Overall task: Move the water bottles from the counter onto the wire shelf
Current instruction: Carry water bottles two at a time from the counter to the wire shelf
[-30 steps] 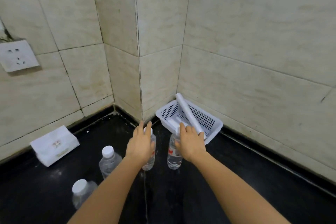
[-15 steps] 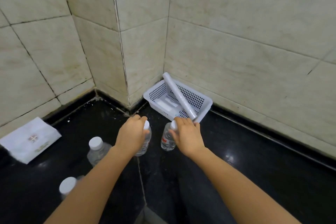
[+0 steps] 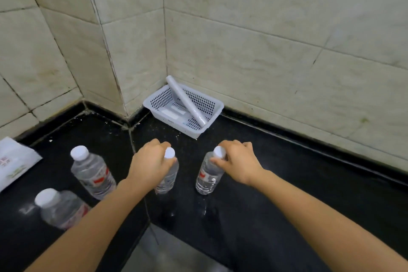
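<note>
black tabletop (image 3: 276,183): four water bottles. left hand (image 3: 152,162) gripping centre-left bottle (image 3: 169,178) at its neck; right hand (image 3: 239,161) gripping centre-right bottle (image 3: 208,174) likewise. two free bottles (image 3: 92,172) (image 3: 59,206) at 9 o'clock. white basket (image 3: 183,109) at 12 o'clock.

On the black table (image 3: 287,183), the left hand (image 3: 150,163) grips the neck of one clear water bottle (image 3: 169,178) and the right hand (image 3: 239,162) grips the neck of another (image 3: 207,178), both upright with white caps. Two more bottles (image 3: 92,172) (image 3: 59,207) stand to the left, near a white packet (image 3: 13,161). A white perforated basket (image 3: 154,104) sits in the tiled corner, with a white roll (image 3: 185,100) leaning across it.
</note>
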The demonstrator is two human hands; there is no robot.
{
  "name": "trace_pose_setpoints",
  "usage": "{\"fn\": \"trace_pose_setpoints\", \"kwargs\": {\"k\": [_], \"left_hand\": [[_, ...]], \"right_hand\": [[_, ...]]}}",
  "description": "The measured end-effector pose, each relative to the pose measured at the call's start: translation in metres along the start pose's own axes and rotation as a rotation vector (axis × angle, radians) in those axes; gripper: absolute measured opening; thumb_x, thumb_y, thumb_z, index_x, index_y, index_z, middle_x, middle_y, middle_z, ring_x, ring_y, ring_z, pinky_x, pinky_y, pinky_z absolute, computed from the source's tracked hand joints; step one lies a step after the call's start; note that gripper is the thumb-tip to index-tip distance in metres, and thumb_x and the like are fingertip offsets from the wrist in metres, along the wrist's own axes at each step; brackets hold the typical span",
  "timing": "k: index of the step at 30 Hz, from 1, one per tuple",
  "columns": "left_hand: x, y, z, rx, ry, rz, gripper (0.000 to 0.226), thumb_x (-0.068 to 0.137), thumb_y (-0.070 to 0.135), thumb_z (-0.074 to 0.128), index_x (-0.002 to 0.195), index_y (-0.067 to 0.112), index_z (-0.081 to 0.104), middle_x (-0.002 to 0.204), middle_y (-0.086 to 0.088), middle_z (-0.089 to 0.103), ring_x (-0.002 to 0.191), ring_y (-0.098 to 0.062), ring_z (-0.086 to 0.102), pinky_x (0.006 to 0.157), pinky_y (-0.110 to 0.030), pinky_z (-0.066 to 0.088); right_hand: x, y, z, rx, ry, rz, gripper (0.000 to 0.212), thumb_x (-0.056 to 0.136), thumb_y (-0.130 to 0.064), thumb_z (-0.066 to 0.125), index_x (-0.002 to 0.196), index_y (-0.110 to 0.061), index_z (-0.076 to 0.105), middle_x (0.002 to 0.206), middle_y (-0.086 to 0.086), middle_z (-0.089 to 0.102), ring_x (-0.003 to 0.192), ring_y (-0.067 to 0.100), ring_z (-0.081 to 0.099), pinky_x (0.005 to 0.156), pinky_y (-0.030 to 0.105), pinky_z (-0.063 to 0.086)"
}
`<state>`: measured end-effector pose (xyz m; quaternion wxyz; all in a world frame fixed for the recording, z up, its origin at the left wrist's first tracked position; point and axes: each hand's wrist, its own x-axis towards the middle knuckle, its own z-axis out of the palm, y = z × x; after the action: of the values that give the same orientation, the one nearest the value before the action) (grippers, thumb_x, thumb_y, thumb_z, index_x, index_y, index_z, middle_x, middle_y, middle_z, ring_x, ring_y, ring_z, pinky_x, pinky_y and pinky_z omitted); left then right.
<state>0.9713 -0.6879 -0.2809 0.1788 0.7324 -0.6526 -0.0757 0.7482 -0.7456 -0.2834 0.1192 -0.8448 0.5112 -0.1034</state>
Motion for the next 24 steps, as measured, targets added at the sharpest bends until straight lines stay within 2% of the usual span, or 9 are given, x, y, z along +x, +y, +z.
{"fn": "trace_pose_setpoints", "kwargs": {"k": [4, 9, 16, 21, 24], "left_hand": [[-0.033, 0.063, 0.016, -0.147, -0.063, 0.059, 0.015, 0.082, 0.034, 0.063, 0.082, 0.019, 0.060, 0.082, 0.001, 0.050, 0.080, -0.021, 0.054, 0.062, -0.031, 0.038], [-0.073, 0.167, 0.040, -0.231, -0.119, 0.215, 0.019, 0.078, 0.038, 0.064, 0.074, 0.021, 0.059, 0.073, 0.005, 0.047, 0.074, -0.019, 0.054, 0.060, -0.031, 0.038], [-0.137, 0.343, 0.068, -0.314, -0.063, 0.440, 0.020, 0.077, 0.039, 0.063, 0.077, 0.020, 0.063, 0.074, 0.003, 0.049, 0.073, -0.020, 0.054, 0.064, -0.034, 0.044], [-0.177, 0.461, 0.072, -0.438, -0.069, 0.544, 0.021, 0.075, 0.038, 0.065, 0.070, 0.017, 0.066, 0.066, 0.001, 0.053, 0.067, -0.016, 0.052, 0.063, -0.034, 0.043], [-0.197, 0.529, 0.068, -0.495, -0.109, 0.630, 0.023, 0.076, 0.034, 0.067, 0.067, 0.013, 0.066, 0.063, -0.005, 0.060, 0.065, -0.018, 0.055, 0.058, -0.034, 0.044]], "right_hand": [[-0.073, 0.048, -0.030, 0.103, 0.028, 0.090, 0.027, 0.089, -0.043, 0.060, 0.092, -0.016, 0.058, 0.086, -0.001, 0.061, 0.087, 0.016, 0.050, 0.084, 0.032, 0.026], [-0.176, 0.113, -0.065, 0.070, 0.072, 0.146, 0.023, 0.089, -0.043, 0.060, 0.095, -0.021, 0.058, 0.088, -0.007, 0.060, 0.089, 0.014, 0.049, 0.088, 0.030, 0.026], [-0.327, 0.201, -0.140, 0.000, 0.250, 0.247, 0.021, 0.088, -0.041, 0.060, 0.090, -0.020, 0.058, 0.081, -0.006, 0.059, 0.084, 0.014, 0.049, 0.085, 0.032, 0.028], [-0.423, 0.249, -0.205, -0.071, 0.334, 0.327, 0.021, 0.090, -0.040, 0.057, 0.084, -0.020, 0.056, 0.076, -0.008, 0.053, 0.080, 0.015, 0.047, 0.083, 0.035, 0.031], [-0.474, 0.280, -0.242, -0.085, 0.405, 0.406, 0.028, 0.088, -0.042, 0.059, 0.070, -0.025, 0.046, 0.066, -0.008, 0.049, 0.067, 0.014, 0.045, 0.074, 0.034, 0.029]]}}
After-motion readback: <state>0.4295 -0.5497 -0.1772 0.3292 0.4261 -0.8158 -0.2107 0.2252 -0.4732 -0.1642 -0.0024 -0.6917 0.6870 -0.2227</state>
